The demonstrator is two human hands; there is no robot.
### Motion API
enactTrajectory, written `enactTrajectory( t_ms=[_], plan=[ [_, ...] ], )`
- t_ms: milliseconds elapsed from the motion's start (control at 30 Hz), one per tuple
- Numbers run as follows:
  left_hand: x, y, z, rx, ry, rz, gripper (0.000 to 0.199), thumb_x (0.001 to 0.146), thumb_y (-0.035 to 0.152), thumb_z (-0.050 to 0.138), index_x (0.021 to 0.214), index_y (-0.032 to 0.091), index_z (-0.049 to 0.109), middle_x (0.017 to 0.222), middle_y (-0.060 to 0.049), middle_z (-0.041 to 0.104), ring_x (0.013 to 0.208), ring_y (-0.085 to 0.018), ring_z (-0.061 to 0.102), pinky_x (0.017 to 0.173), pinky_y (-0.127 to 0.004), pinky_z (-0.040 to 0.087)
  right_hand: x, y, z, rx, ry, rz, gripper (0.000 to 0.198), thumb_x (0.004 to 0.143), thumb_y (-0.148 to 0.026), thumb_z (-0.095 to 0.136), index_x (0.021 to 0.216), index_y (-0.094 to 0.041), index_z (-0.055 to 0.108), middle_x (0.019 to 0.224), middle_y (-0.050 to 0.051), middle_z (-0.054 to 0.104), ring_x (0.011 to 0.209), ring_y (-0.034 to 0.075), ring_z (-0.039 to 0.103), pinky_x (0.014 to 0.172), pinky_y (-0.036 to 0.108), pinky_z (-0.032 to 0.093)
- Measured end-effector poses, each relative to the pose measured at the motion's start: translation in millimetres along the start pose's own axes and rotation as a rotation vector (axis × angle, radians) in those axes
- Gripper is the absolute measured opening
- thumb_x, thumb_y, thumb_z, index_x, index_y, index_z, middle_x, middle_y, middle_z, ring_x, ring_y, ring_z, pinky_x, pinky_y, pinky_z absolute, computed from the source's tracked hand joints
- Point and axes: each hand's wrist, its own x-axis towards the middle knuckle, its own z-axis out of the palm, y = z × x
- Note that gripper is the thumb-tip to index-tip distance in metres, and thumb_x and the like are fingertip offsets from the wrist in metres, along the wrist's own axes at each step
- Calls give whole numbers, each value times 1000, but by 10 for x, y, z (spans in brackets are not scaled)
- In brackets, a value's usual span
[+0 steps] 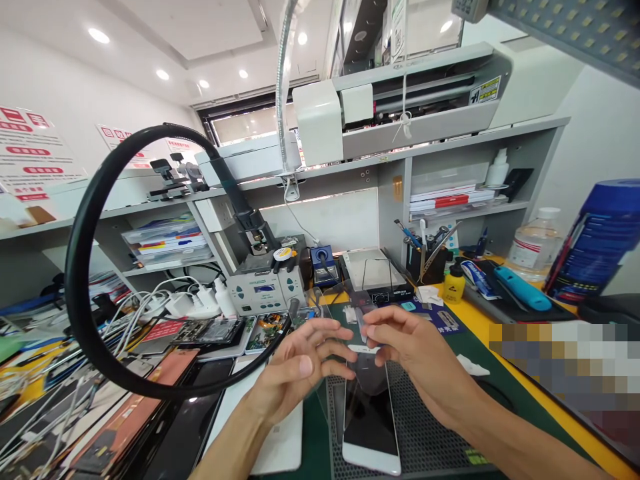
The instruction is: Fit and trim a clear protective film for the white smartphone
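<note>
A white-framed smartphone (370,413) with a dark screen lies face up on a black perforated mat (425,413). Over its upper end, my right hand (407,347) pinches a thin see-through sheet (357,320) between thumb and fingertips. The sheet's outline is faint, so its full extent is hard to make out. My left hand (305,360) hovers to the left of the phone, palm turned inward and fingers apart. Its fingertips come close to the sheet; whether they touch it I cannot tell.
A thick black hose (75,267) loops round on the left, from a soldering station (270,290). Phone parts and cables crowd the left side. A tool holder (425,260), yellow bottle (454,283) and blue can (595,240) stand at the right.
</note>
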Motion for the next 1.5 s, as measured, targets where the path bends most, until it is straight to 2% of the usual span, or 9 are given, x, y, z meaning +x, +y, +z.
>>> enactTrajectory(
  t_ms=[267,500,700,833,1033,1300,1500],
  plan=[
    [-3,12,-9,-10,2,2,56,74,35,80,125,17,64,125,-16,61,107,-33,60,89,-48,49,-4,2,1,3,-7,-29,19,69,-26,79,86,-20,72,84,1,68,71,16,56,58,27,47],
    [-49,96,21,9,-9,59,63,71,39,81,127,18,61,139,-20,56,108,-31,59,79,-38,48,-5,-15,15,33,-21,-94,20,69,-26,78,85,-19,69,68,-4,59,54,10,46,51,26,39],
    [-51,153,57,47,56,132,58,72,40,81,124,20,64,134,-16,58,108,-30,57,78,-36,48,21,22,-30,-14,15,-133,18,73,-26,75,88,-20,68,67,-5,56,52,10,43,53,27,35],
    [-59,135,55,152,18,74,62,71,41,83,125,19,64,141,-19,53,106,-30,57,76,-36,47,16,-13,-44,-57,-9,-113,17,77,-29,76,90,-21,70,65,-6,53,52,10,41,53,27,32],
    [-43,39,93,130,21,36,57,72,38,84,123,18,66,133,-16,54,105,-29,58,77,-36,49,-33,-51,-35,17,-152,-141,25,78,-38,82,92,-21,71,70,-4,57,58,11,46,59,28,36],
    [-55,39,128,99,10,54,55,73,36,83,122,18,66,134,-16,52,105,-28,57,79,-37,49,-28,-39,-22,54,-110,-154,28,75,-39,86,92,-21,74,70,-3,56,59,12,48,59,29,38],
    [-44,33,131,100,17,56,55,72,36,83,122,19,67,134,-16,52,104,-29,58,78,-36,50,-28,-17,6,86,-72,-176,28,73,-37,87,91,-21,74,82,-1,62,65,13,53,62,29,43]
  ],
)
